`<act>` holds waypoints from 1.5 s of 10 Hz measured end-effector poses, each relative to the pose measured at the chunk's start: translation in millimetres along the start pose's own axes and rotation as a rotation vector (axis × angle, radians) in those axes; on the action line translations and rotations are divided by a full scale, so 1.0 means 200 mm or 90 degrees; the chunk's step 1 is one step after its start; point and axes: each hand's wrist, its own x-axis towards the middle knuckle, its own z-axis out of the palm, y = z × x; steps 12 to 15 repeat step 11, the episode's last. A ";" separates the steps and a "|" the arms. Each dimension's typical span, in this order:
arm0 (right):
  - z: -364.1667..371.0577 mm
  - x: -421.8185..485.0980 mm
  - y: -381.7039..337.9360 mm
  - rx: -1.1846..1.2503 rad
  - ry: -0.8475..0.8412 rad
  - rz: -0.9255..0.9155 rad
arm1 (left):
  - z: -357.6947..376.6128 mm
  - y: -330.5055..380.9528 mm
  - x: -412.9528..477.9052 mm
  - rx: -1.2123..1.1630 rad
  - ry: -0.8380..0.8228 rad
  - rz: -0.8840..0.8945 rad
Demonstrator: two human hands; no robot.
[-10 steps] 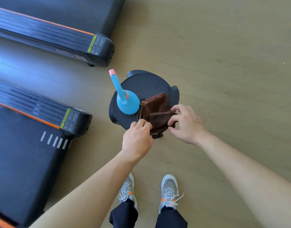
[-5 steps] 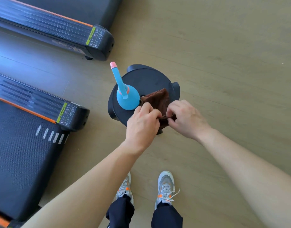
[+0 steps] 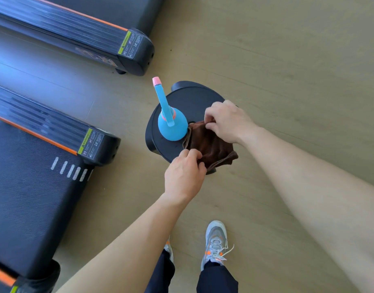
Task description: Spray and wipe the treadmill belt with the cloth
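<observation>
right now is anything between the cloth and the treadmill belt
Only the spray bottle, beside the cloth on the stool, toward the belt. Beyond it, bare floor. Left hand and right hand hold the cloth.

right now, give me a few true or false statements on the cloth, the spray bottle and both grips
1. The left grip and right grip both hold the brown fabric cloth. True.
2. The blue cone-shaped spray bottle lies on the floor. False: it stands upright on the black round stool.
3. The cloth is spread on the black treadmill belt. False: it lies on the stool, beside the bottle.
4. Neither grip touches the bottle. True.
</observation>
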 end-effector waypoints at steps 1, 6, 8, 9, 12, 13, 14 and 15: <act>0.00 -0.01 0.04 0.167 0.104 0.089 | 0.00 0.03 0.00 -0.043 -0.007 -0.010; 0.18 -0.30 0.07 0.382 0.071 0.428 | 0.02 0.07 0.07 -0.115 0.071 -0.025; 0.33 -0.39 -0.03 0.253 0.148 0.260 | 0.06 -0.04 0.00 0.119 0.081 0.045; 0.32 -0.40 -0.02 0.206 0.104 0.250 | 0.02 -0.04 0.00 0.150 0.017 0.028; 0.01 -0.60 -0.15 0.164 -0.024 0.266 | -0.29 0.07 -0.21 0.168 -0.089 -0.013; 0.01 -0.60 -0.15 0.164 -0.024 0.266 | -0.29 0.07 -0.21 0.168 -0.089 -0.013; 0.01 -0.60 -0.15 0.164 -0.024 0.266 | -0.29 0.07 -0.21 0.168 -0.089 -0.013; 0.01 -0.60 -0.15 0.164 -0.024 0.266 | -0.29 0.07 -0.21 0.168 -0.089 -0.013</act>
